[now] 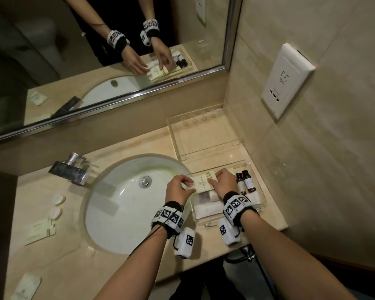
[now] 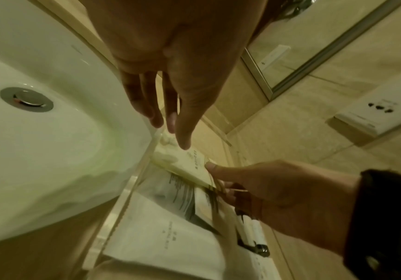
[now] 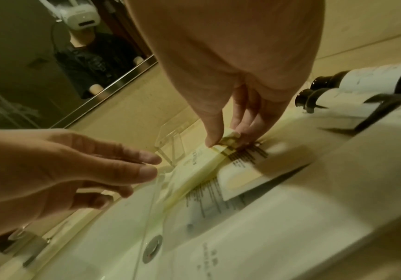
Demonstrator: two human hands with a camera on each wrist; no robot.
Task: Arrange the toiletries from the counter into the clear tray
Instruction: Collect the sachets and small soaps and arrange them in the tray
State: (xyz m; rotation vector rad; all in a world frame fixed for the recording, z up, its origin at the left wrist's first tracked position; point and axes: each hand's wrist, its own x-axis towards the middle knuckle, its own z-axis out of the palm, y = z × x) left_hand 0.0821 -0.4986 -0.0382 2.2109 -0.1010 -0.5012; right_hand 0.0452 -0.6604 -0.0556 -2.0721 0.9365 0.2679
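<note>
The clear tray [image 1: 263, 199] stands on the counter right of the sink. Two dark bottles [image 1: 247, 181] [image 3: 362, 79] lie along its right side, and white packets [image 1: 206, 210] fill its near part. A cream packet [image 1: 202, 182] [image 2: 189, 166] [image 3: 206, 161] lies across the tray's far left part. My right hand [image 1: 222, 179] [image 3: 225, 139] pinches the packet's right end between thumb and fingers. My left hand [image 1: 186, 185] [image 2: 170, 128] hovers at the packet's left end with straight fingers, the thumb tip touching it.
The tray's clear lid [image 1: 204, 137] lies open behind it against the wall. Left of the white sink [image 1: 117, 208] lie two round soaps [image 1: 57, 205] and two packets [image 1: 40, 230] [image 1: 26, 285]. A faucet [image 1: 73, 169] stands behind the sink, and a wall socket [image 1: 287, 81] is on the right.
</note>
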